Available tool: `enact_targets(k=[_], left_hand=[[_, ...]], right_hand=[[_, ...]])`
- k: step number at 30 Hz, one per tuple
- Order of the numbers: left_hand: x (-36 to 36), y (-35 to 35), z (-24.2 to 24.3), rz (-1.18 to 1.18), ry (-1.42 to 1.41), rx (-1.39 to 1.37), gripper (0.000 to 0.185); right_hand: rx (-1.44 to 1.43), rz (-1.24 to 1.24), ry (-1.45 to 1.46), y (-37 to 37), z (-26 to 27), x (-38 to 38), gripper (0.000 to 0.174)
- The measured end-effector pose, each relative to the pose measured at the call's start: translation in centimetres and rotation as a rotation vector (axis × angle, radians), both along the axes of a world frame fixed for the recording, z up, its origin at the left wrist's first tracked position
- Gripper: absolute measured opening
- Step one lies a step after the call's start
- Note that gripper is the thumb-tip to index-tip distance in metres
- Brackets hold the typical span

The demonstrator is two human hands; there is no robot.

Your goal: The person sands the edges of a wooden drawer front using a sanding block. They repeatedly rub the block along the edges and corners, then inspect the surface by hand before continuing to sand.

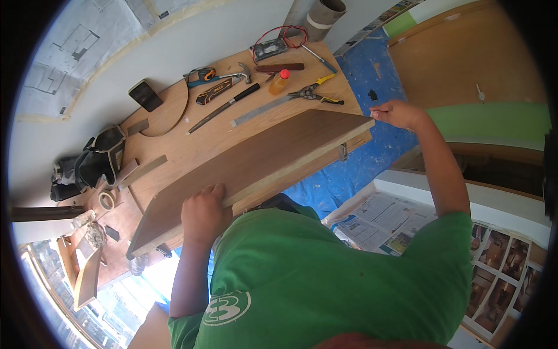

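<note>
A long brown-faced wooden panel (266, 150) with pale, unfinished-looking edges lies across the near side of the workbench, in front of my body. My left hand (205, 214) grips its near edge toward the left end, fingers on the top face and thumb out of sight. At the panel's far right corner is my right hand (399, 115), its thumb and fingertips pinched together. Whether a small piece is between those fingertips cannot be made out. Beyond the panel lie tin snips (310, 92), a metal strip (261, 111) and a file with a black handle (224, 108).
Farther back are a claw hammer (245, 73), a utility knife (214, 90), a tape measure (206, 73), a bottle of orange liquid (279, 83) and a phone (145, 95). A black tool pouch (102, 155) and masking tape (107, 200) sit left. Blue sheeting (370, 78) covers the floor.
</note>
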State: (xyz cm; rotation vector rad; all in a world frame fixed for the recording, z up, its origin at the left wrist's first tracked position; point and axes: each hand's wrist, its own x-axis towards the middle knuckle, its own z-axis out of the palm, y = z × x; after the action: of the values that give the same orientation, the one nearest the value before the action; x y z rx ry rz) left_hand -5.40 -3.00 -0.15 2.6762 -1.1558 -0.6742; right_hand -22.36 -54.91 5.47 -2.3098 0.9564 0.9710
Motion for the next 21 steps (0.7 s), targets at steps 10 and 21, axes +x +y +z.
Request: enact_targets(k=[10, 21], left_hand=[[0.0, 0.0, 0.0, -0.011, -0.014, -0.002, 0.038], [-0.1, -0.1, -0.1, 0.001, -0.001, 0.013, 0.037]], right_hand=[[0.096, -0.252, -0.101, 1.7, 2.0, 0.8, 0.063], [0.022, -0.130, -0.045, 1.1, 0.8, -0.2, 0.067]])
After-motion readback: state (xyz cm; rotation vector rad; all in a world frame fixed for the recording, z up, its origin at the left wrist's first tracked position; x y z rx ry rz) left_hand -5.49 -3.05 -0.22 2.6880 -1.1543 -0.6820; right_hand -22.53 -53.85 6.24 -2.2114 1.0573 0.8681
